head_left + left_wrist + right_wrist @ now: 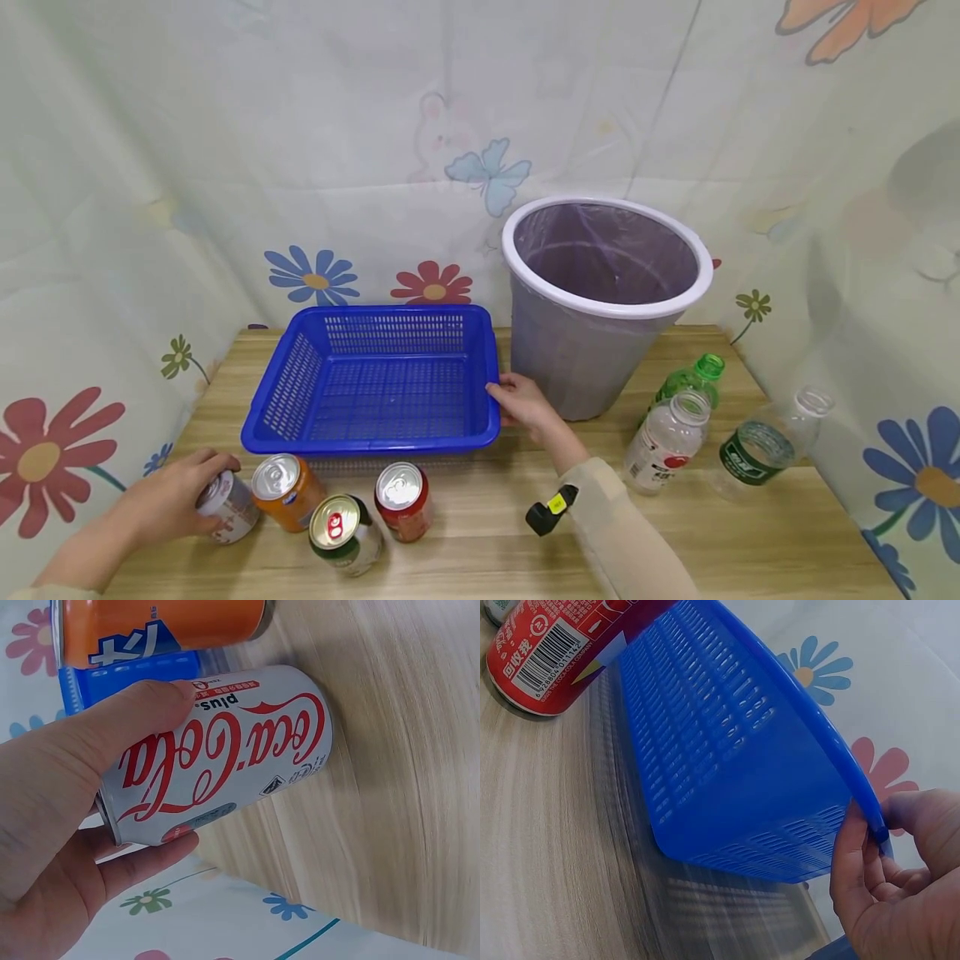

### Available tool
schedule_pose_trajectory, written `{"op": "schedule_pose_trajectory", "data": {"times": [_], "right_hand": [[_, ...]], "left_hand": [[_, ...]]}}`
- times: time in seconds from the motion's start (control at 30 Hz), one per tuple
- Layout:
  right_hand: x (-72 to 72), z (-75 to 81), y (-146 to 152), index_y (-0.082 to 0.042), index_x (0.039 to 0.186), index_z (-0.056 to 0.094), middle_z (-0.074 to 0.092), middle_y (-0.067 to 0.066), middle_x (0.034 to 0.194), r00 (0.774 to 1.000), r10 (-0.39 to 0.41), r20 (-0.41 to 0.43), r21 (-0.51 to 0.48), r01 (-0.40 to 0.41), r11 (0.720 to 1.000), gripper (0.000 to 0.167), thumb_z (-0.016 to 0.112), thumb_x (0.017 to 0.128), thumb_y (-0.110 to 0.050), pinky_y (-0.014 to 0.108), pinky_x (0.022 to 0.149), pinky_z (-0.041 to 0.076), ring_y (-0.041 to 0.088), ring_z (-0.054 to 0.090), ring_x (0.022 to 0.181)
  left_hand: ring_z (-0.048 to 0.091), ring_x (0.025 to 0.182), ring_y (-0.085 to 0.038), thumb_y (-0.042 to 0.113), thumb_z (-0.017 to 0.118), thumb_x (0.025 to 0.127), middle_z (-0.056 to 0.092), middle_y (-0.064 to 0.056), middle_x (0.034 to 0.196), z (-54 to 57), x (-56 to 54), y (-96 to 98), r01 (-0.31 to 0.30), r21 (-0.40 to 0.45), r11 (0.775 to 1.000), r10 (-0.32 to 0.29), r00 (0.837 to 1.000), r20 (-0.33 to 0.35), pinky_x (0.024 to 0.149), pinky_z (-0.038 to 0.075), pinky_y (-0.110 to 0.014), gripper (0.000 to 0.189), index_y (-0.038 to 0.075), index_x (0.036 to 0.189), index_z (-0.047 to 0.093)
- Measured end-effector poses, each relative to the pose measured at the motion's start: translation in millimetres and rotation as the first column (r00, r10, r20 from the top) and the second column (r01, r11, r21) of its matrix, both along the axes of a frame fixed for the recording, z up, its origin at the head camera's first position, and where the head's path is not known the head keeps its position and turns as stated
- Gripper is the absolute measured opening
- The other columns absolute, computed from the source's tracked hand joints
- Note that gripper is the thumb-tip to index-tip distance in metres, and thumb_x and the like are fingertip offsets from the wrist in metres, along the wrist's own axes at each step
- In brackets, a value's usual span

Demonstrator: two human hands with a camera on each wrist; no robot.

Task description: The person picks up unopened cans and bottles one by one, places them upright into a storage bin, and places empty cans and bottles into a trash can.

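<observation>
At the table's left, my left hand grips a white Coca-Cola can, thumb on one side and fingers on the other. The can stands upright on the wood. My right hand pinches the right rim of a blue plastic basket, thumb above and fingers curled beneath. Nothing lies inside the basket. Beside the white can stands an orange can. A green-and-white can with a gold top and a red can follow to the right, in front of the basket.
A grey bin with a white rim and a purple liner stands right of the basket. Near the right edge are a green bottle, a clear bottle with a pink-and-white label and a clear green-labelled bottle. Flowered cloth hangs around the table.
</observation>
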State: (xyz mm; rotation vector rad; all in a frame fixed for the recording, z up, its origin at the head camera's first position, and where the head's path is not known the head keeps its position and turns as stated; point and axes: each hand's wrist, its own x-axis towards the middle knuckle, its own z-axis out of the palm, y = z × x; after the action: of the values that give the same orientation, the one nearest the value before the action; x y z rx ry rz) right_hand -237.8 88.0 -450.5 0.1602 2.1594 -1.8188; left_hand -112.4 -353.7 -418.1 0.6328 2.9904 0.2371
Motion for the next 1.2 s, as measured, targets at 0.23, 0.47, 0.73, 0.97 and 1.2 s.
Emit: {"op": "schedule_pose_trajectory", "data": {"times": [0.23,0.47,0.73,0.97,1.2], "right_hand": [[1.8,1.3,0,0.003,0.123,0.048,0.062,0.019,0.108,1.0,0.01,0.023,-0.03,-0.009,1.0,0.036,0.052,0.093,-0.017,0.029,0.064,0.055,0.018,0.064,0.079],[2.4,2.4,0,0.004,0.123,0.047,0.061,0.021,0.11,1.0,0.013,0.027,-0.049,-0.011,0.999,0.036,0.052,0.093,-0.017,0.032,0.068,0.056,0.023,0.065,0.085],[0.5,-0.1,1,0.003,0.121,0.048,0.061,0.021,0.11,1.0,0.016,0.027,-0.041,-0.014,0.999,0.035,0.051,0.093,-0.017,0.028,0.063,0.055,0.019,0.065,0.08],[-1.0,1.0,1,0.005,0.119,0.049,0.061,0.023,0.108,1.0,0.023,0.02,-0.051,-0.022,0.998,0.034,0.052,0.093,-0.016,0.028,0.062,0.054,0.022,0.065,0.081],[-0.4,5.4,0,0.004,0.117,0.05,0.062,0.022,0.106,0.999,0.02,0.035,-0.043,-0.018,0.999,0.031,0.051,0.093,-0.015,0.028,0.06,0.054,0.02,0.065,0.077]], "left_hand": [[0.056,0.076,-0.011,0.026,0.086,0.055,0.057,0.0,0.095,2.4,-1.5,-2.3,0.03,0.014,0.999,-0.03,0.999,0.03,0.055,0.046,-0.021,0.055,0.013,0.102,0.059],[0.056,0.076,-0.011,0.027,0.086,0.055,0.057,0.0,0.095,2.4,-3.2,-3.0,0.043,0.006,0.999,-0.043,0.999,0.028,0.055,0.047,-0.021,0.056,0.014,0.102,0.058],[0.056,0.076,-0.011,0.028,0.085,0.055,0.057,-0.001,0.097,7.0,-2.3,-4.3,0.042,-0.005,0.999,-0.042,0.999,0.016,0.056,0.047,-0.021,0.057,0.014,0.103,0.058],[0.055,0.075,-0.01,0.027,0.085,0.054,0.056,-0.001,0.096,14.0,-2.4,-5.3,0.024,-0.024,0.999,-0.024,1.0,0.004,0.055,0.047,-0.021,0.058,0.012,0.104,0.059],[0.054,0.073,-0.007,0.024,0.084,0.057,0.056,-0.002,0.095,24.6,-6.3,-10.6,0.057,-0.002,0.998,-0.057,0.998,0.041,0.053,0.046,-0.019,0.057,0.011,0.105,0.057]]}}
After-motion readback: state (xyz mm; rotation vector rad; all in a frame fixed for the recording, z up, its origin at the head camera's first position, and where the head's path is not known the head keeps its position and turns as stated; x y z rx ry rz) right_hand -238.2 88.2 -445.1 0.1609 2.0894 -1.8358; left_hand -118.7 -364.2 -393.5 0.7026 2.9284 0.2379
